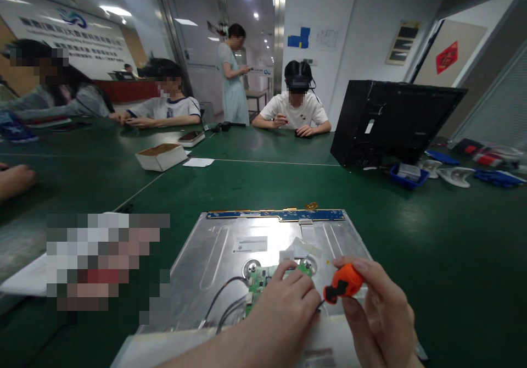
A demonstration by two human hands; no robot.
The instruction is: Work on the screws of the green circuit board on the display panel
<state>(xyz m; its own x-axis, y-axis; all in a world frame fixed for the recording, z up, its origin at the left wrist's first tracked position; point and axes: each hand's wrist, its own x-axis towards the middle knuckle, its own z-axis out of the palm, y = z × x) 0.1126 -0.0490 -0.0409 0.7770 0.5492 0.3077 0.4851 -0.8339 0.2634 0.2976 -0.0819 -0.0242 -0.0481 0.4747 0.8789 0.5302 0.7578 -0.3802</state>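
My right hand (382, 313) grips an orange and black screwdriver (346, 283) by its handle, thumb below and fingers above. Its thin shaft points left, toward the fingers of my left hand (288, 296). That hand is closed over the right part of a green circuit board (257, 280), with its fingertips partly hidden. Beneath both lies a silver metal display panel (218, 252) with a blue circuit strip (263, 215) along its far edge. Black cables (222, 294) run from the board's left side. The screwdriver's tip is hard to make out.
On the green table (255, 184) stand a white open box (160, 156), a paper slip (198, 162) and a large black monitor (395, 121). A blue tray (408, 176) and blue gloves (500, 178) lie at right. Other people sit around; another person's hand (16, 181) shows at left.
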